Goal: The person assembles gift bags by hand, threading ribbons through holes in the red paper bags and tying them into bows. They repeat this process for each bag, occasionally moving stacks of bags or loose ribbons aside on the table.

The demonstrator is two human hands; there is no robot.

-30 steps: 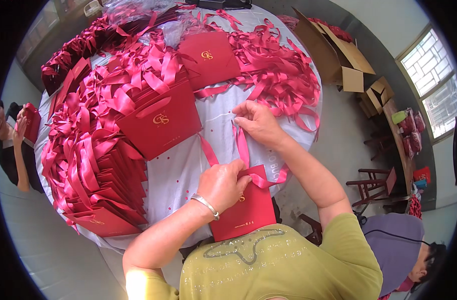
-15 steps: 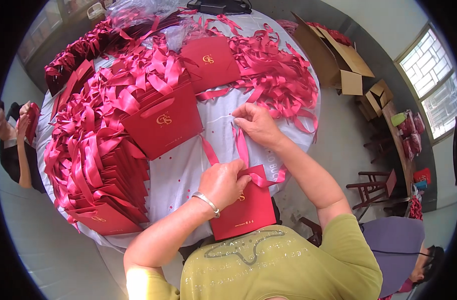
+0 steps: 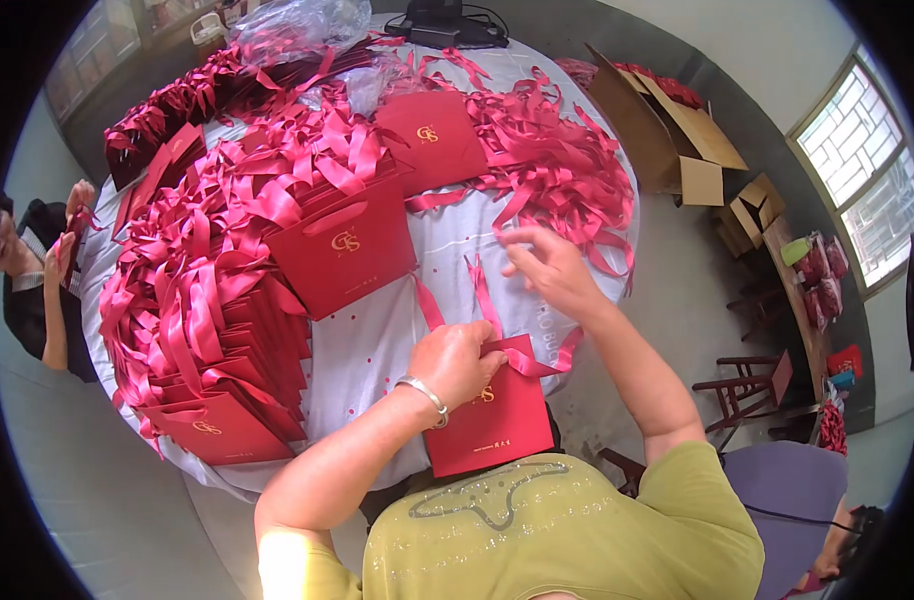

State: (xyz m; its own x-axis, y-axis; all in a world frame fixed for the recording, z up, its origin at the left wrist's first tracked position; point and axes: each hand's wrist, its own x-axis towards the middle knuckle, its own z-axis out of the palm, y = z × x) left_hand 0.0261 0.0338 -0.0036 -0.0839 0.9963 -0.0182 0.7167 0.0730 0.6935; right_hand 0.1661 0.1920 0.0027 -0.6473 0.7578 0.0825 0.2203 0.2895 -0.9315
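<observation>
A red paper gift bag (image 3: 489, 430) with gold lettering lies flat at the table's near edge, against my shirt. My left hand (image 3: 455, 365), a silver bangle on its wrist, is closed over the bag's top edge and pinches a pink ribbon (image 3: 484, 300) there. Loose ribbon ends stick out past the fingers, and one loop curls to the right. My right hand (image 3: 555, 272) hovers to the right of the upright ribbon end, fingers apart and holding nothing. Beyond it spreads a heap of pink ribbons (image 3: 567, 170).
Rows of red bags with ribbon handles (image 3: 212, 250) fill the table's left side. Another red bag (image 3: 432, 140) lies near the back. Cardboard boxes (image 3: 667, 130) and a stool (image 3: 747, 385) stand to the right. A person (image 3: 42, 270) works at left; another (image 3: 787, 490) sits at right.
My right hand has let go of the ribbon end and moved right and slightly down. My left hand stays on the bag and ribbon. The view has shifted slightly.
</observation>
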